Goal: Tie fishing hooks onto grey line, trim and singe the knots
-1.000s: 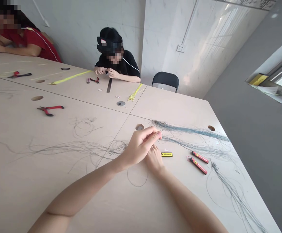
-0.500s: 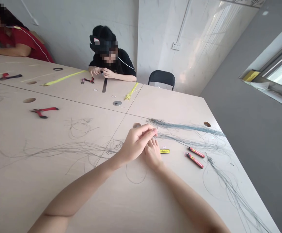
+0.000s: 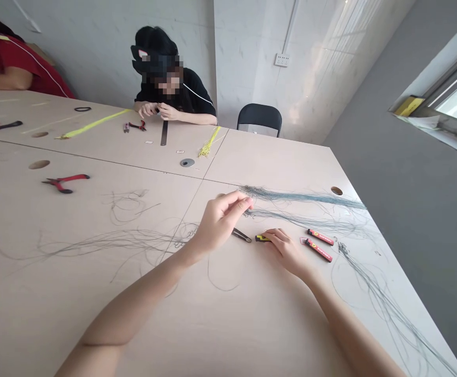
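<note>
My left hand (image 3: 224, 219) is raised over the table, thumb and forefinger pinched on a thin line that barely shows at the fingertips. Lower and to the right, my right hand (image 3: 285, 250) has its fingers curled over the end of a slim yellow lighter (image 3: 260, 238) lying on the table. Between the hands lie dark tweezers (image 3: 242, 235), partly behind my left hand. Two red lighters (image 3: 319, 246) rest just right of my right hand. Beyond my hands runs a bundle of blue-grey lines (image 3: 311, 198) with dark, tangled ends.
More thin lines (image 3: 106, 241) spread to the left, and another bundle (image 3: 381, 290) trails down the right edge. Red-handled pliers (image 3: 65, 183) lie at the left. Across the table (image 3: 275, 162) a person in black (image 3: 161, 78) works near yellow strands (image 3: 208, 142). A chair (image 3: 260, 118) stands behind.
My right hand has left my left hand's fingertips and moved right onto the yellow lighter. The tweezers now show. My left hand keeps its pinch, and the view has shifted slightly.
</note>
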Motion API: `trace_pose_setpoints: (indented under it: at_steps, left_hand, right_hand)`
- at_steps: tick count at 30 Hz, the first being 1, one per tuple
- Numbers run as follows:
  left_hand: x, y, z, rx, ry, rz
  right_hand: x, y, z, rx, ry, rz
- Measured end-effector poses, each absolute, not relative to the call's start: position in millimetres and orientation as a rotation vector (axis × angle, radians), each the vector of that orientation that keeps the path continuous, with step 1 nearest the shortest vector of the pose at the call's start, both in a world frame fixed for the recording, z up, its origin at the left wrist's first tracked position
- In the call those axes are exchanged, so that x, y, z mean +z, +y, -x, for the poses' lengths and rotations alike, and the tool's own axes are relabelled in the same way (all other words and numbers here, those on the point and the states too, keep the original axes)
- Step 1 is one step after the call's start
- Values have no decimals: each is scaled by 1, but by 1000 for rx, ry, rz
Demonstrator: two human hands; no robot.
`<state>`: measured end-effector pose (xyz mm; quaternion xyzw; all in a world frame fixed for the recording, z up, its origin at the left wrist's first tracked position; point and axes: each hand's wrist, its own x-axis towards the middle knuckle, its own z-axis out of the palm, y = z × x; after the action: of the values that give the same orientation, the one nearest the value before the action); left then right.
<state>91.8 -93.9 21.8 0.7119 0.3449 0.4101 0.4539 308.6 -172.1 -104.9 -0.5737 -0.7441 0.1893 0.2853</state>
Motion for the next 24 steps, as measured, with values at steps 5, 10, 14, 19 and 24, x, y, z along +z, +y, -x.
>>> trace_pose_setpoints:
  at_steps: [5,10,14,19,24]
  left_hand:
    - [19,-96,-93,1025,902,-1799]
    - [15,-97,-98,1091,904,-1848]
    - [11,-97,-99,1152,900,-1867]
    - [7,-97,-100,1237,872,-1897]
    - [1,-99,-103,1302,761,-1945]
  right_hand:
    - [-79,-173,-295,808,-1499,1427]
    - [-29,-159,-270,1118,-1165,1103]
    - [-7,-147,-254,1304,-1036,951]
    - [9,-138,-242,1483,-800,943]
    - [19,-132,-228,1519,-606,1075]
